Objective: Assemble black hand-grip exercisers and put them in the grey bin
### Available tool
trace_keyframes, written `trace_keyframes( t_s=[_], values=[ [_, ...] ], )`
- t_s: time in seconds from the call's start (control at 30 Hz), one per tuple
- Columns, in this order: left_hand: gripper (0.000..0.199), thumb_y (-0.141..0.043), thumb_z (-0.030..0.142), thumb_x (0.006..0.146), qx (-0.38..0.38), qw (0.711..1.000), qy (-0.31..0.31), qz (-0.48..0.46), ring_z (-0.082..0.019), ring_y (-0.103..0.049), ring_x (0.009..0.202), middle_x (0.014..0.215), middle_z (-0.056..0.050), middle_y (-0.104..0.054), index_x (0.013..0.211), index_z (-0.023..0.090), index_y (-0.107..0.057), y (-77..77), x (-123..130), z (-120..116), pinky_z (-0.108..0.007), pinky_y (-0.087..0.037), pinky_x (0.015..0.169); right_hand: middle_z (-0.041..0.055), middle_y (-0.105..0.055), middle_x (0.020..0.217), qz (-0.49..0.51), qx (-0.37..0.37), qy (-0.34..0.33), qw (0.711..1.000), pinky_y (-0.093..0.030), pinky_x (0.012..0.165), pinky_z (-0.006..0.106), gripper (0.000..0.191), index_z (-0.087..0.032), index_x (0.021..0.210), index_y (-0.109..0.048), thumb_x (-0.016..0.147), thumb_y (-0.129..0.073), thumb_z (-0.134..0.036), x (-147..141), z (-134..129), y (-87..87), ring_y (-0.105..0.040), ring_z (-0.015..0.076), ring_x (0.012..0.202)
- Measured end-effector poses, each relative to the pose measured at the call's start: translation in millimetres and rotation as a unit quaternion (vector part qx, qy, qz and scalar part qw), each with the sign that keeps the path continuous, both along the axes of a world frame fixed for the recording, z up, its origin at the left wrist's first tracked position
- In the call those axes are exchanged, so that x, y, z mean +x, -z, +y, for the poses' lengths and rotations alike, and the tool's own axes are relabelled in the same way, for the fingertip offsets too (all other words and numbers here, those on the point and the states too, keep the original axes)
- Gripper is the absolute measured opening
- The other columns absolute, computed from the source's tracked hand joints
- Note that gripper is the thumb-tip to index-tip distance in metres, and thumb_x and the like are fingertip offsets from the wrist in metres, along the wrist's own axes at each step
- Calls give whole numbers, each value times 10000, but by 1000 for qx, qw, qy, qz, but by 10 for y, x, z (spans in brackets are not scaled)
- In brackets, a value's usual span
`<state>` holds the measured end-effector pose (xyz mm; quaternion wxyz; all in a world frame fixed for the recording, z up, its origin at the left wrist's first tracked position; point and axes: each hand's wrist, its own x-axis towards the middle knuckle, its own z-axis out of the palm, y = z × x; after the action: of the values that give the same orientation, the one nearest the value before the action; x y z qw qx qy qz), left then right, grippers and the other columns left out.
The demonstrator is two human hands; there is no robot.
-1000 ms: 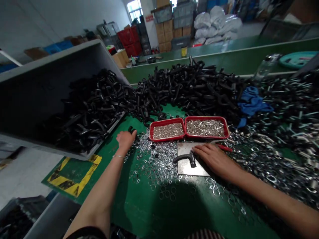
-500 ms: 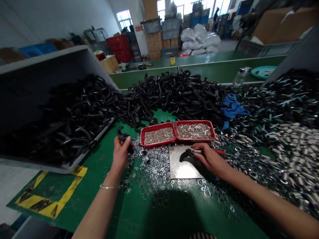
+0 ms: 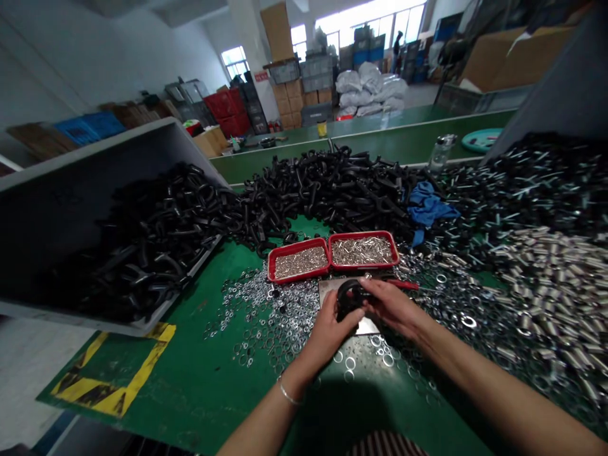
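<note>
My left hand (image 3: 335,324) is closed on a curved black part (image 3: 349,297), above a flat metal plate (image 3: 367,327). Beside it, my right hand (image 3: 392,305) has its fingers closed at the right end of the black parts; what exactly it grips is partly hidden. The two hands nearly meet. Just behind them stand two red trays, the left one (image 3: 270,265) with tiny metal pieces and the right one (image 3: 396,253) with small pins. A red-handled tool (image 3: 403,285) lies by my right hand.
Black curved parts (image 3: 323,183) are heaped at the back and in a tipped grey bin (image 3: 190,142) at left. Metal rings (image 3: 285,316) lie left of the plate. Metal cylinders (image 3: 560,272), a blue cloth (image 3: 427,204) and a glass bottle (image 3: 441,155) are at right.
My left hand has moved right with its curved black part, from left of the rings to beside my right hand over the plate. The view has shifted slightly.
</note>
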<state>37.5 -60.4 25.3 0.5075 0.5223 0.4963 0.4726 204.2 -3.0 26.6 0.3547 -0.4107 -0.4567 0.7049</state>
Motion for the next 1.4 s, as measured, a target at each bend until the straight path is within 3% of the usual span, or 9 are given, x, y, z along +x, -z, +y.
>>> trace_keyframes(
  t_s=[0.13, 0.23, 0.33, 0.63, 0.83, 0.97, 1.1, 1.2, 1.4],
  values=[
    [379, -565, 536, 932, -99, 984, -58, -137, -90, -588, 627, 883, -19, -659, 1131, 213, -555, 25, -30, -9, -202, -450, 556, 31, -658, 780, -168, 158, 27, 973, -468, 648, 293, 395, -189, 848, -644, 927, -569, -569, 47, 43, 28, -591, 176, 700],
    [447, -550, 602, 911, -130, 977, -76, -148, -92, -562, 517, 794, -9, -671, 1105, 201, -516, 61, -36, 40, -201, -417, 477, 18, -658, 796, -268, 298, 13, 916, -448, 709, 307, 326, -219, 862, -618, 980, -498, -498, -14, 27, 29, -614, 199, 757],
    [489, -485, 653, 920, -139, 984, -70, -90, -125, -557, 458, 614, 17, -634, 1078, 192, -532, 89, -35, 76, -226, -430, 467, 17, -650, 757, -316, 349, -12, 882, -439, 690, 308, 297, -236, 846, -566, 1002, -452, -462, -81, -2, 22, -631, 207, 714],
    [519, -448, 714, 910, -135, 990, -34, -28, -122, -467, 373, 478, 41, -544, 923, 210, -573, 151, -3, 105, -235, -344, 404, 29, -656, 739, -376, 363, -44, 851, -415, 636, 301, 278, -235, 845, -530, 1012, -446, -441, -17, 39, 50, -641, 215, 683],
    [473, -386, 695, 944, -117, 992, -33, 36, -146, -436, 352, 440, 57, -480, 941, 243, -525, 165, 76, 100, -257, -311, 393, 14, -613, 706, -338, 362, -24, 868, -416, 642, 301, 294, -242, 803, -494, 1008, -443, -447, -36, -2, 25, -605, 200, 659],
    [417, -396, 630, 968, -79, 987, -52, 126, -204, -566, 473, 528, 18, -553, 1042, 240, -526, 168, 60, 27, -310, -395, 502, 2, -580, 681, -308, 339, -22, 889, -406, 612, 294, 329, -245, 757, -456, 1012, -431, -450, -24, -73, -6, -570, 183, 629],
    [415, -410, 537, 982, -37, 966, -56, 251, -292, -700, 752, 814, -113, -703, 1179, 189, -518, 120, -28, -73, -379, -485, 667, 9, -577, 702, -305, 329, -78, 890, -398, 617, 303, 321, -235, 782, -469, 1009, -429, -458, 17, -104, -97, -561, 182, 649],
    [455, -404, 527, 988, 5, 951, -2, 308, -294, -722, 868, 975, -145, -727, 1258, 170, -484, 46, -111, -134, -392, -527, 737, 40, -638, 826, -282, 311, -154, 895, -442, 713, 312, 309, -214, 875, -541, 1022, -405, -449, 51, -125, -206, -602, 190, 772],
    [700, -618, 751, 774, 70, 887, 70, 451, -277, -723, 720, 862, -112, -734, 1112, 145, -527, -48, -125, -299, -350, -539, 608, 83, -671, 915, -285, 276, -202, 896, -454, 767, 329, 331, -181, 935, -589, 1030, -362, -403, 61, -289, -330, -604, 197, 831]
  ],
)
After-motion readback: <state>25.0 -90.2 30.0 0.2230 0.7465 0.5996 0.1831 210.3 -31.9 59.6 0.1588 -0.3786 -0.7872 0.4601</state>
